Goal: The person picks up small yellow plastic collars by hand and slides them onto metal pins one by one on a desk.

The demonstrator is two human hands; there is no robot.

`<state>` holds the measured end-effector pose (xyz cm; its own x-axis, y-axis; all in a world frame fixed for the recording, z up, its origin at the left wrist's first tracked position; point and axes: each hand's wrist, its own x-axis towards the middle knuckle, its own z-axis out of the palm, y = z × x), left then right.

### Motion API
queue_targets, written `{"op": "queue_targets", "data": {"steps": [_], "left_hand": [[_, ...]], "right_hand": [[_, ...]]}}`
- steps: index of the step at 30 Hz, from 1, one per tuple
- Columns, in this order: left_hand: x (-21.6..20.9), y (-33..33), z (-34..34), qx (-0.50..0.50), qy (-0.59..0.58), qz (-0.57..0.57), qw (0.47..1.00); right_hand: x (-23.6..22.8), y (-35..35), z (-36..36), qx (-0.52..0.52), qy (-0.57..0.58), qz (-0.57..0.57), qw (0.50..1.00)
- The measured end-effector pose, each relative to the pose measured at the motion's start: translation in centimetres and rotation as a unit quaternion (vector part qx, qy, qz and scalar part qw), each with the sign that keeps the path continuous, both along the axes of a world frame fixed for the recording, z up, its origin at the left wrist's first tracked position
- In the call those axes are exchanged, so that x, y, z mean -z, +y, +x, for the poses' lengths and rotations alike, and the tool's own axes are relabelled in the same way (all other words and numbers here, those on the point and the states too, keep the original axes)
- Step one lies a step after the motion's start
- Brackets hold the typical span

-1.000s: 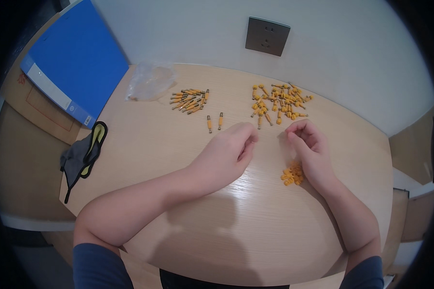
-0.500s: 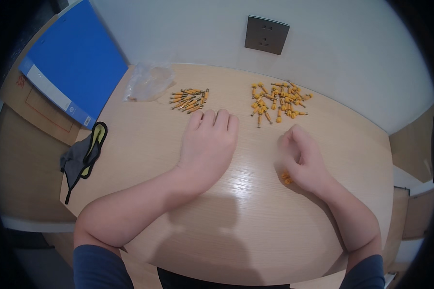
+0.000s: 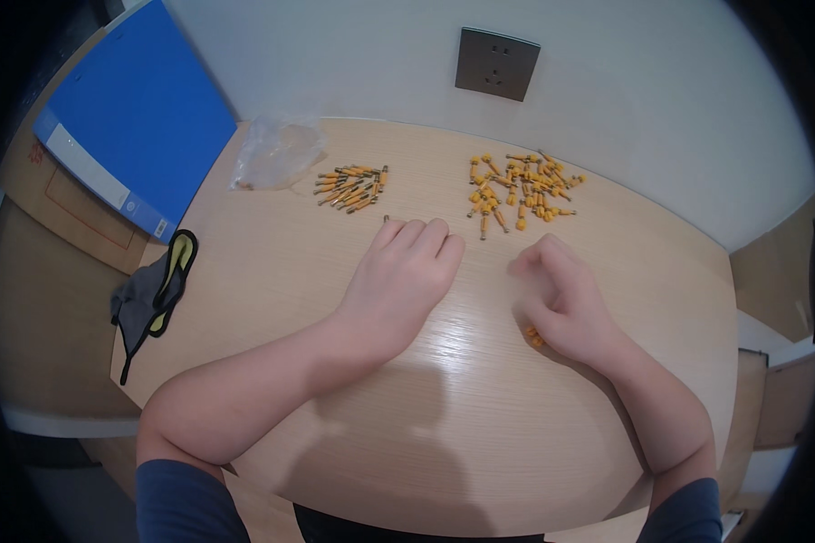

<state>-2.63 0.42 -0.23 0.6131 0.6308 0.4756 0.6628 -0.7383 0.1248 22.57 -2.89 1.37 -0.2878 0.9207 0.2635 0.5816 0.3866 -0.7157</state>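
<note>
My left hand (image 3: 403, 276) is closed in mid-table, knuckles up. A small metal end of a wall-plug screw (image 3: 387, 218) pokes out beyond its fingers; the rest is hidden. To its right, my right hand (image 3: 566, 299) is curled with thumb and fingers drawn in. Its fingertips are blurred, and what they hold cannot be made out. Small orange plastic pieces (image 3: 534, 338) lie by the right hand's heel, partly covered. Beyond the left hand sits a neat group of orange wall-plug screws (image 3: 351, 187). A looser pile of yellow-headed wall-plug screws (image 3: 525, 188) lies farther right.
A clear plastic bag (image 3: 279, 154) lies at the back left of the wooden table (image 3: 244, 299). A blue binder (image 3: 140, 109) stands at the left edge, with a grey cloth item with black trim (image 3: 154, 294) nearer. A dark socket plate (image 3: 497, 64) is on the wall.
My left hand has shifted slightly right, and a metal tip now shows past its fingers. The right hand's curled fingers have moved a little to the left; the piles stay put.
</note>
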Motion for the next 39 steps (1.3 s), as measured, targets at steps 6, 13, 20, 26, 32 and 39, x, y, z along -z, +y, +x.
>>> {"op": "queue_targets", "data": {"steps": [6,13,20,26,32,39], "left_hand": [[-0.1,0.1,0.0,0.026,-0.037,-0.029,0.999],[0.3,0.2,0.1,0.046,-0.063,-0.032,0.996],[0.5,0.3,0.2,0.05,-0.073,-0.049,0.995],[0.3,0.0,0.8,0.077,-0.169,-0.111,0.976],[0.1,0.2,0.7,0.075,-0.211,-0.172,0.959],[0.0,-0.1,1.1,0.084,-0.277,-0.255,0.923]], "right_hand": [[0.6,0.4,0.8,0.14,0.166,-0.137,0.967],[-0.3,-0.3,0.2,0.038,-0.016,0.008,0.999],[-0.6,-0.3,-0.1,-0.021,-0.026,-0.031,0.999],[-0.3,-0.2,0.0,-0.023,-0.025,-0.022,0.999],[0.3,0.0,0.1,-0.037,-0.009,0.013,0.999],[0.5,0.1,0.1,-0.011,0.078,0.021,0.997]]}}
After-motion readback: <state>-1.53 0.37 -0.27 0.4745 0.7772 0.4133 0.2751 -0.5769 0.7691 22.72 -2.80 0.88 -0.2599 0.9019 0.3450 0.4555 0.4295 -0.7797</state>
